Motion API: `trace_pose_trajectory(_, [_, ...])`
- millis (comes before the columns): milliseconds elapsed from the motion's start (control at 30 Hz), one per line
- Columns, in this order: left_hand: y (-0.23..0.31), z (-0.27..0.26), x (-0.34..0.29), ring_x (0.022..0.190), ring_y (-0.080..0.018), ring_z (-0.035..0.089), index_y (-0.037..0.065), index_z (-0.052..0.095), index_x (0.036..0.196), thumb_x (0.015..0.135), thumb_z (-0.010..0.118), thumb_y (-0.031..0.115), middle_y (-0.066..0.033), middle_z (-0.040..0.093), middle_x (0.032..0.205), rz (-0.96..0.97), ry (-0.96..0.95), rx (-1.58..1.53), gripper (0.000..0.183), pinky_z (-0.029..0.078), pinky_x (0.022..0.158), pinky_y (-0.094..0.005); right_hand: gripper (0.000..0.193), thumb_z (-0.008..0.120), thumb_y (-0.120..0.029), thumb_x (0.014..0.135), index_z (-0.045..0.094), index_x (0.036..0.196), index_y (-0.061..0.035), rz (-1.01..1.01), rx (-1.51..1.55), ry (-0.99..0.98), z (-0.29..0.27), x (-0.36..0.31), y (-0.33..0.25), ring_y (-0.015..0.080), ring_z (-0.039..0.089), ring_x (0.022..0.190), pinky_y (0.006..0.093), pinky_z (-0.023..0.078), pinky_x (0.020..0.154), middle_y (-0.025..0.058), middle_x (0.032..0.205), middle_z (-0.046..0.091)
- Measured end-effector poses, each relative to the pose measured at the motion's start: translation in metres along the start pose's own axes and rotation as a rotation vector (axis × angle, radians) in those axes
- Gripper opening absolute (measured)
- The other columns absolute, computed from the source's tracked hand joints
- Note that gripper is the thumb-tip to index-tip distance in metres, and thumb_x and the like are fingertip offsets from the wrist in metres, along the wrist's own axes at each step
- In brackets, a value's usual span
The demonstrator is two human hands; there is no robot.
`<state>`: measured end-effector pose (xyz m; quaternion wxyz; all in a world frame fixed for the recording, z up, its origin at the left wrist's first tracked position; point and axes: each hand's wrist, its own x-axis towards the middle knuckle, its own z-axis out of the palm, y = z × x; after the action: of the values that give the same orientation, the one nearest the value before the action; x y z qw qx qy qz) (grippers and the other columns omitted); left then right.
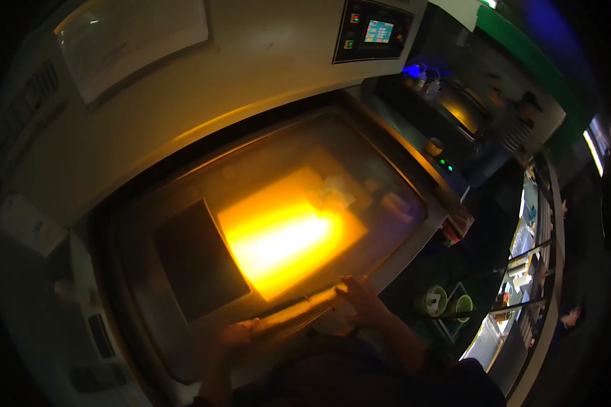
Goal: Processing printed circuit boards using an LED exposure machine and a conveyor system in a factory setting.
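Note:
A long, pale bar or rolled edge (299,315), lit yellow, lies along the near side of a machine bed (142,271); its exact kind is unclear. At its left end my left hand (236,336) is closed on it, dim and partly lost in shadow. My right hand (364,302) grips the other end, fingers curled over the top. Just beyond the bar, a bright yellow-white rectangular sheet or panel (285,234) glows on the bed. Beside it, to the left, lies a dark rectangular panel (202,261). Small pale patches (336,193) blur near the glow's right end.
Behind the bed rises a pale machine housing (251,61) with a control panel and screen (379,32). At right are green buckets (463,306), a lit shelf rack (523,271) and a small round container (434,146). A person in a striped top (516,129) stands farther back.

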<state>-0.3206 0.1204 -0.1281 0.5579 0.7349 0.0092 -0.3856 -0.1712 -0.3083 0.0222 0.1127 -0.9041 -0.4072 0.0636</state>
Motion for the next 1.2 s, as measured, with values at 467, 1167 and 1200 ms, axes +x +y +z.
trace_pose_trajectory(467, [0.148, 0.176, 0.015, 0.139, -0.0386, 0.038, 0.023, 0.039, 0.149, 0.083, 0.068, 0.025, -0.0115, 0.040, 0.153, -0.417, 0.913, 0.661, 0.072, 0.043, 0.098, -0.0590, 0.047, 0.064, -0.026, 0.084, 0.061, 0.131, -0.0243, -0.598, -0.084, 0.062, 0.056, 0.071, 0.063, 0.0268, 0.059, 0.123, 0.0475, 0.046, 0.100, 0.0024, 0.133, 0.062])
trace_pose_trajectory(1167, [0.165, 0.365, 0.027, 0.111, -0.0152, 0.062, 0.006, 0.055, 0.137, 0.098, 0.060, 0.023, -0.0116, 0.067, 0.119, -0.224, 0.933, -1.093, 0.043, 0.049, 0.094, -0.0271, 0.052, 0.057, -0.013, 0.091, 0.050, 0.142, -0.0160, -0.088, -0.052, -0.159, 0.185, 0.043, 0.271, 0.0316, 0.038, 0.140, 0.0465, 0.028, 0.116, 0.0113, 0.149, 0.046])
trace_pose_trajectory(1200, [0.171, 0.354, 0.026, 0.111, -0.0157, 0.061, 0.006, 0.054, 0.138, 0.097, 0.062, 0.023, -0.0122, 0.066, 0.120, -0.275, 0.922, -1.005, 0.045, 0.049, 0.095, -0.0282, 0.055, 0.061, -0.017, 0.088, 0.050, 0.142, -0.0145, -0.031, -0.078, -0.282, 0.185, 0.043, 0.261, 0.0340, 0.036, 0.141, 0.0467, 0.027, 0.117, 0.0143, 0.150, 0.045])
